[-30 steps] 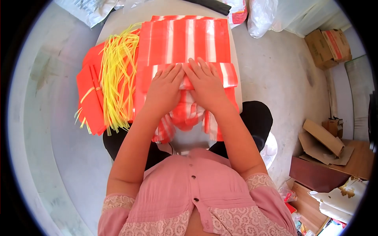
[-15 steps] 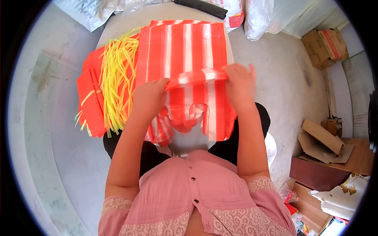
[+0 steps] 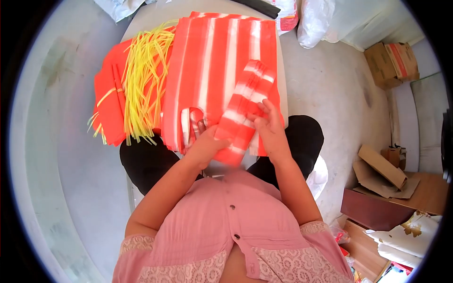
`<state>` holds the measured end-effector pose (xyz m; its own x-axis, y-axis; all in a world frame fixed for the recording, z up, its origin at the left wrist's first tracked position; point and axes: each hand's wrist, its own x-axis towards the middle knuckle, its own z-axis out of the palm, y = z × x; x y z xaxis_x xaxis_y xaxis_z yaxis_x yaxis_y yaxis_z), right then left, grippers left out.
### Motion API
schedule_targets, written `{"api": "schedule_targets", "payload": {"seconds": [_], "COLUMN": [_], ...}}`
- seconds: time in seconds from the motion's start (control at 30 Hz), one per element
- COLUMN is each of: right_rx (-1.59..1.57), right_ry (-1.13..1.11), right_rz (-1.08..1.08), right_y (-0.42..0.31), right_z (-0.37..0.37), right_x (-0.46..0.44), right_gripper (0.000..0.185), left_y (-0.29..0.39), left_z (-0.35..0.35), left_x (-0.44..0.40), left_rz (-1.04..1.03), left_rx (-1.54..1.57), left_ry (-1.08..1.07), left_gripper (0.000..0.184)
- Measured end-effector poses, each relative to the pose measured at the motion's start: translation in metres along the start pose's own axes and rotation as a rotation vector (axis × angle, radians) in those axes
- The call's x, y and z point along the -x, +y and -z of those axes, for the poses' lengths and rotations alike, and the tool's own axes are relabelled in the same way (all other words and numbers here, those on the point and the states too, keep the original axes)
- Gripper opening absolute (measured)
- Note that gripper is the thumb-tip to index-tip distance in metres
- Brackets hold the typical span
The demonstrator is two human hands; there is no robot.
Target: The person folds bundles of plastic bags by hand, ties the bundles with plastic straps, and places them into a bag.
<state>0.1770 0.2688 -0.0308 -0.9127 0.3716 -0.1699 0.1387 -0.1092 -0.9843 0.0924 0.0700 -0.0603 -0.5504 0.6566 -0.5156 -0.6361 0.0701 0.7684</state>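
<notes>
A red-and-white striped plastic bag, folded into a narrow strip, slants over a stack of striped plastic bags. Its lower end is gripped by my left hand, thumb on top. My right hand has its fingers spread along the strip's right edge, the fingertips at or just above the plastic; whether they touch I cannot tell. A cut-out handle opening shows in the stack just above my left hand. Left of the stack, a bundle of yellow ties lies over red folded bags.
The stack rests on a pale round-edged surface in front of my knees. A black roll lies at its far edge, with white plastic sacks beyond. Cardboard boxes and a wooden cabinet stand to the right.
The bag held crosswise between both hands is now a narrow strip pointing up and right. My left hand has come down and inward; my right hand has loosened, fingers spread.
</notes>
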Motion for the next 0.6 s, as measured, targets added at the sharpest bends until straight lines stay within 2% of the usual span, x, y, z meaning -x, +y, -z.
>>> {"api": "schedule_targets", "payload": {"seconds": [0.23, 0.33, 0.43, 0.53, 0.6], "right_rx": [-0.015, 0.135, 0.139, 0.028, 0.101], "right_ry": [-0.126, -0.100, -0.048, 0.016, 0.041], "right_rz": [-0.049, 0.038, 0.008, -0.127, -0.144], "right_y": [-0.009, 0.010, 0.006, -0.029, -0.033], "right_z": [-0.021, -0.025, -0.037, -0.049, -0.047], "right_x": [-0.001, -0.025, -0.044, -0.047, -0.063], "right_gripper": [0.072, 0.074, 0.077, 0.078, 0.079], "left_y": [-0.005, -0.007, -0.011, -0.011, -0.006], "left_z": [-0.010, -0.013, -0.013, -0.014, -0.015], "left_x": [0.003, 0.004, 0.003, 0.005, 0.007], "left_rz": [-0.044, -0.060, -0.070, -0.067, -0.081], "left_rx": [0.001, -0.079, -0.158, -0.182, -0.230], "left_ry": [0.030, 0.066, 0.095, 0.114, 0.124], "left_gripper": [0.062, 0.066, 0.070, 0.071, 0.072]}}
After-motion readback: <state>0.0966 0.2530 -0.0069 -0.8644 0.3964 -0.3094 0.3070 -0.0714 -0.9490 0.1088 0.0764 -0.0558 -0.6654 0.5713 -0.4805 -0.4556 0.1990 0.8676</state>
